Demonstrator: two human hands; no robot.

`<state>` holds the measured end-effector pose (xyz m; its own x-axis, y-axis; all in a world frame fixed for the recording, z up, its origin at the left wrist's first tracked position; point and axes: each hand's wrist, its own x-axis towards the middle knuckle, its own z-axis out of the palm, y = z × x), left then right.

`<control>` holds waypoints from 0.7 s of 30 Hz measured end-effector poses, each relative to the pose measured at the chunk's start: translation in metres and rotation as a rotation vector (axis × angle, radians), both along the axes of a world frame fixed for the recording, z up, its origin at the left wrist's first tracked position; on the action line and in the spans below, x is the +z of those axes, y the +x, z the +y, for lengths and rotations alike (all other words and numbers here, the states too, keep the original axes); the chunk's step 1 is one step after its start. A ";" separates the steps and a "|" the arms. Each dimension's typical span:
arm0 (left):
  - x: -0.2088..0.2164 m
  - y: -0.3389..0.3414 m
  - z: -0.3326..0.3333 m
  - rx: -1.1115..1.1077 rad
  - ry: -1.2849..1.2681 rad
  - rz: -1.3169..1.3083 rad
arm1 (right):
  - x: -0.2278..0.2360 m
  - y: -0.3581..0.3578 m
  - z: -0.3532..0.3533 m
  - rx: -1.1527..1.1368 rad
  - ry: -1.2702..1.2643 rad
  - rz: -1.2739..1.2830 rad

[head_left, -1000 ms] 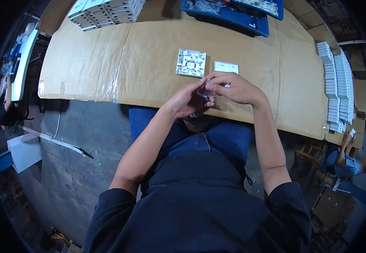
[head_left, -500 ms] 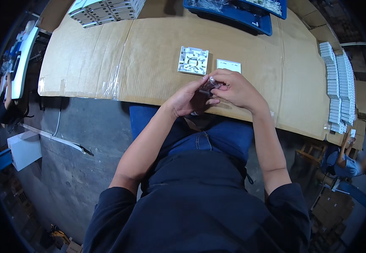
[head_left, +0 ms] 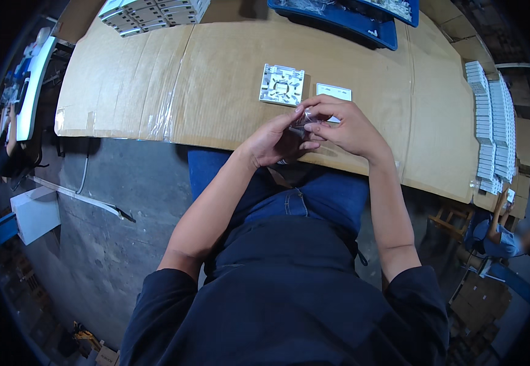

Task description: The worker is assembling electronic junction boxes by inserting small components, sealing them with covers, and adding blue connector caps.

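Close to the table's front edge, my two hands meet around a small clear plastic bag (head_left: 300, 124). My left hand (head_left: 272, 141) is curled under and beside the bag, its fingers partly hidden. My right hand (head_left: 349, 128) pinches the bag between thumb and fingers. What the bag contains is too small and shaded to make out. Just beyond my hands lies an open square white box-like tray (head_left: 282, 84) with several small fittings set in it. To its right is a flat white plate or cover (head_left: 333, 92), partly covered by my right hand.
Brown cardboard (head_left: 216, 91) covers the table. Stacked white boxes (head_left: 155, 13) stand far left; blue bins (head_left: 344, 24) of small parts and bags sit at the back. Tall rows of white pieces (head_left: 489, 128) line the right end. A person (head_left: 501, 235) works at right, another at far left.
My right hand has shifted slightly, its fingers a little more raised over the bag. The view has tilted slightly. The tray and plate stay in place on the table.
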<state>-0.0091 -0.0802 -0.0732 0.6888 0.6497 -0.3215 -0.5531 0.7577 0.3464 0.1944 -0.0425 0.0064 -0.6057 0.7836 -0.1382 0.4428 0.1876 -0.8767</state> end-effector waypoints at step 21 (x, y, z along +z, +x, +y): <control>-0.005 -0.002 0.001 -0.039 0.003 -0.057 | -0.005 -0.003 0.006 0.089 0.020 -0.110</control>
<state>-0.0116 -0.0793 -0.0784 0.7306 0.6230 -0.2793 -0.5421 0.7780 0.3175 0.1916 -0.0367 0.0018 -0.6552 0.7305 -0.1926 0.5169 0.2475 -0.8195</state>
